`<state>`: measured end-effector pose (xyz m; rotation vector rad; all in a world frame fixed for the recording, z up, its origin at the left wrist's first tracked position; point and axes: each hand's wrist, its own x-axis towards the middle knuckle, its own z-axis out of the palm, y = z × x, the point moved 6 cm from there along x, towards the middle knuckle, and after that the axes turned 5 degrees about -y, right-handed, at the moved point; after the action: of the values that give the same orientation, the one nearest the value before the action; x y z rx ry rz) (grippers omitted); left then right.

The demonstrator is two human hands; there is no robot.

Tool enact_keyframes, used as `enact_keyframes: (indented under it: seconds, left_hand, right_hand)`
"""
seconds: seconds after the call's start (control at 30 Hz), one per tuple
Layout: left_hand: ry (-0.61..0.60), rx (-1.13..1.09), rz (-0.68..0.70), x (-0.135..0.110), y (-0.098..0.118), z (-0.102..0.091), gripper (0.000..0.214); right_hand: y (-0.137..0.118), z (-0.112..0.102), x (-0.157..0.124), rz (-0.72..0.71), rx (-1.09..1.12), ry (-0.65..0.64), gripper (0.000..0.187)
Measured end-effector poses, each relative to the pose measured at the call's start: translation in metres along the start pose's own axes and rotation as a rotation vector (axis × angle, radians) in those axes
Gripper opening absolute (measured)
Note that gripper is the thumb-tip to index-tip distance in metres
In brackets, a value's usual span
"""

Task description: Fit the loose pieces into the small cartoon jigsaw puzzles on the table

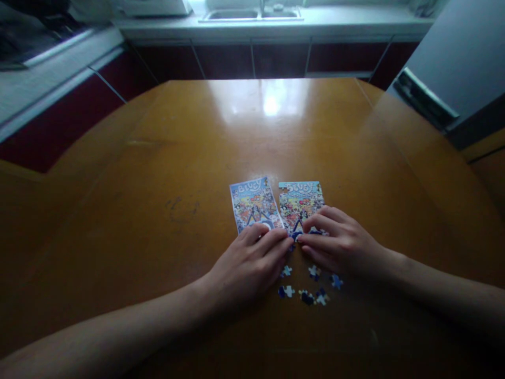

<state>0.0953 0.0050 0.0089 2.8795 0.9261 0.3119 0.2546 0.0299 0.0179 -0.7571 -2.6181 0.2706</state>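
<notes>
A partly assembled jigsaw puzzle (302, 202) with a crowded, colourful picture lies on the table, its upper left corner notched. Beside it on the left is a matching picture sheet (254, 200), its lower part under my left hand (256, 258). At the puzzle's lower edge, the closed fingertips of both hands meet around a small dark blue jigsaw piece (296, 237). My right hand (339, 237) covers the puzzle's lower right part, thumb and fingers pinched together. Several loose jigsaw pieces (309, 298) are scattered just below the hands, blue, white and dark.
The brown wooden table (189, 147) stretches out ahead, with a light reflection near its far edge. Beyond it stand a counter with a sink (232, 15) and dark red cabinets (223, 60). A pale appliance (461, 58) is at the right.
</notes>
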Motion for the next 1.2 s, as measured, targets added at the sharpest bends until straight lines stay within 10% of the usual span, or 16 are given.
enact_keyframes:
  seconds: [0.43, 1.2]
  left_hand:
    - [0.200, -0.157, -0.102, -0.010, -0.013, -0.023, 0.021]
    - [0.055, 0.050, -0.070, -0.008, 0.005, -0.011, 0.028]
  right_hand:
    - [0.000, -0.004, -0.003, 0.030, -0.082, -0.043, 0.013]
    - [-0.006, -0.003, 0.002, 0.024, -0.085, -0.071, 0.013]
